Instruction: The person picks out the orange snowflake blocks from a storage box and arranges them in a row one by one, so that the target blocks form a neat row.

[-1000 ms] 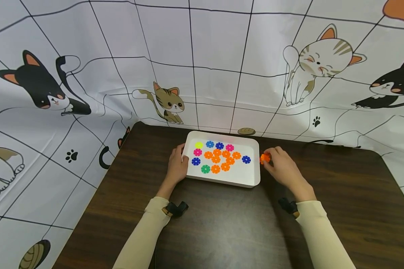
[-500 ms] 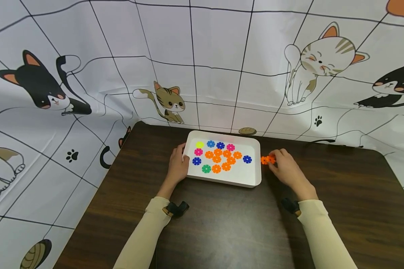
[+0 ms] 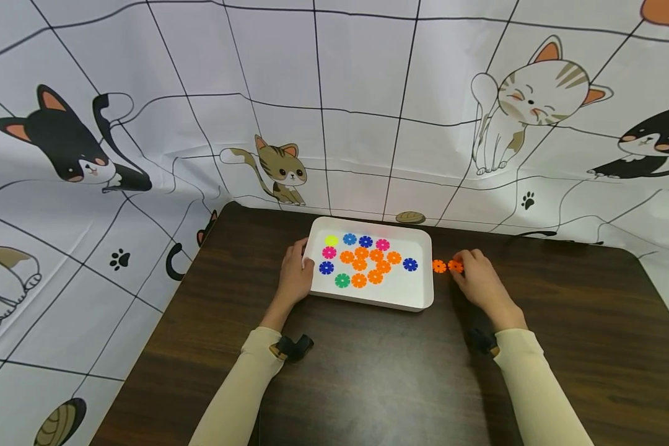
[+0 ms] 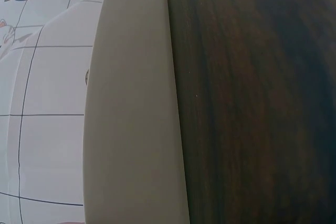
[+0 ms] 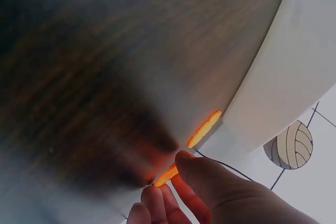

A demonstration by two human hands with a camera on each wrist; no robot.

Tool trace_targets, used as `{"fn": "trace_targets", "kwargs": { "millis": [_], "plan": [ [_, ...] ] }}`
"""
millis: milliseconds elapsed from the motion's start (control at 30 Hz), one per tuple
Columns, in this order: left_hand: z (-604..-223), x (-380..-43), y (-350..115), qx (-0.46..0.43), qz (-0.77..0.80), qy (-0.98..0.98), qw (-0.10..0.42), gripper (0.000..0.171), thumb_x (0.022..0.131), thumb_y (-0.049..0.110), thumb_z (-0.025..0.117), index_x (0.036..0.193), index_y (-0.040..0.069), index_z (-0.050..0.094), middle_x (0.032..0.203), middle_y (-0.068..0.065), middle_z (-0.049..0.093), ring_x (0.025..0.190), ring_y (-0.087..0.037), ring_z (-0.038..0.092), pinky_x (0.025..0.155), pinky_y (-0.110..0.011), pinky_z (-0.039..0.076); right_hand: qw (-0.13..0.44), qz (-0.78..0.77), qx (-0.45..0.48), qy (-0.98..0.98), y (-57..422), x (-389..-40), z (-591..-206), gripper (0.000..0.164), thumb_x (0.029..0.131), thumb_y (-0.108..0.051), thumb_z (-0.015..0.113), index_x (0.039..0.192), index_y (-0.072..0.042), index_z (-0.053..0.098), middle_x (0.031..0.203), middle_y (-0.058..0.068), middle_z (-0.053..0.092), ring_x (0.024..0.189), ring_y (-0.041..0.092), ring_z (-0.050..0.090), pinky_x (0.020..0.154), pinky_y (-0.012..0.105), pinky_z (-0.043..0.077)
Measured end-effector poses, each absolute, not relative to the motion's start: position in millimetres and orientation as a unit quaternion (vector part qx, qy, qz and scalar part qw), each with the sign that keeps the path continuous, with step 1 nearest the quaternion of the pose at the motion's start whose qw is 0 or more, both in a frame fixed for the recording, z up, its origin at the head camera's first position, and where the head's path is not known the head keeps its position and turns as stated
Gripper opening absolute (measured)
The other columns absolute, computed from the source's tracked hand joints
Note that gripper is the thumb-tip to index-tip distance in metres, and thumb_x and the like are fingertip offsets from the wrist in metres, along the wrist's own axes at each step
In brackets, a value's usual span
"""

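A white tray [image 3: 393, 294] lies on the dark wood table, holding several flat snowflake discs, most of them orange [image 3: 358, 281]. My left hand [image 3: 293, 277] grips the tray's left side, thumb at the rim; in the left wrist view the tray wall [image 4: 134, 103] fills the middle. Just beyond the tray's right side, one orange snowflake disc [image 3: 439, 266] rests on the table. Close to its right, my right hand [image 3: 479, 284] pinches another orange snowflake disc [image 5: 167, 174] between thumb and fingers, partly hidden by them.
Blue discs [image 3: 410, 264], pink discs [image 3: 329, 253], a green disc [image 3: 342, 280] and a yellow disc [image 3: 331, 240] also lie in the tray. A white cat-print sheet [image 3: 362, 136] hangs behind and left of the table [image 3: 357, 371].
My right hand has shifted right, away from the tray, with an orange snowflake disc pinched. Another orange disc is now uncovered on the table beside the tray. The left hand keeps its grip.
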State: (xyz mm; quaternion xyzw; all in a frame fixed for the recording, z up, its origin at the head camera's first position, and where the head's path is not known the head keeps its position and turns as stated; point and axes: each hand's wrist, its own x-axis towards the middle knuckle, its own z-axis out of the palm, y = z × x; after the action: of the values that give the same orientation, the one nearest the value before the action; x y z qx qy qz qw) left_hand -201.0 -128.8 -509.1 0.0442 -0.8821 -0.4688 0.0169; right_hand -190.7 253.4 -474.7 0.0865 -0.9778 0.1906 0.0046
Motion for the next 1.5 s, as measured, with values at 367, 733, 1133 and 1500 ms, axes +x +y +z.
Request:
{"fn": "trace_targets", "kwargs": {
  "millis": [367,733,1133,1500],
  "plan": [
    [-508.5,-199.6,-128.2,0.048,-0.472,-0.88,0.011,0.052,0.103,0.013,0.043,0.155,0.011,0.036,0.149,-0.021,0.044,0.132,-0.037,0.047,0.117,-0.057,0.036,0.013,0.183,0.094,-0.979,254.1,-190.2,-474.4,0.034,0.096,-0.008,0.064,0.122,0.013,0.058,0.12,0.035,0.056,0.107,0.05,0.056,0.099,0.062,0.047],
    [-509.0,-201.9,-127.8,0.043,-0.471,-0.881,0.016,0.053,0.103,0.013,0.043,0.155,0.011,0.036,0.149,-0.02,0.044,0.132,-0.037,0.046,0.117,-0.057,0.036,0.014,0.17,0.083,-0.982,255.3,-185.8,-471.4,0.037,0.097,-0.014,0.065,0.126,0.008,0.058,0.121,0.032,0.058,0.107,0.048,0.057,0.094,0.063,0.05],
    [-507.6,-201.8,-127.8,0.04,-0.473,-0.88,0.02,0.052,0.102,0.012,0.043,0.154,0.01,0.038,0.149,-0.021,0.045,0.133,-0.037,0.046,0.118,-0.057,0.035,0.046,0.165,0.097,-0.98,241.6,-180.6,-457.0,0.035,0.096,-0.017,0.066,0.124,0.003,0.063,0.118,0.026,0.064,0.105,0.045,0.061,0.088,0.06,0.051],
    [-510.5,-201.4,-129.5,0.043,-0.479,-0.877,0.02,0.052,0.102,0.013,0.043,0.154,0.01,0.037,0.149,-0.021,0.045,0.132,-0.037,0.045,0.117,-0.057,0.036,0.055,0.175,0.114,-0.976,221.0,-177.3,-443.3,0.034,0.096,-0.018,0.066,0.123,0.002,0.064,0.116,0.024,0.066,0.105,0.042,0.062,0.088,0.059,0.051]
  ]
}}
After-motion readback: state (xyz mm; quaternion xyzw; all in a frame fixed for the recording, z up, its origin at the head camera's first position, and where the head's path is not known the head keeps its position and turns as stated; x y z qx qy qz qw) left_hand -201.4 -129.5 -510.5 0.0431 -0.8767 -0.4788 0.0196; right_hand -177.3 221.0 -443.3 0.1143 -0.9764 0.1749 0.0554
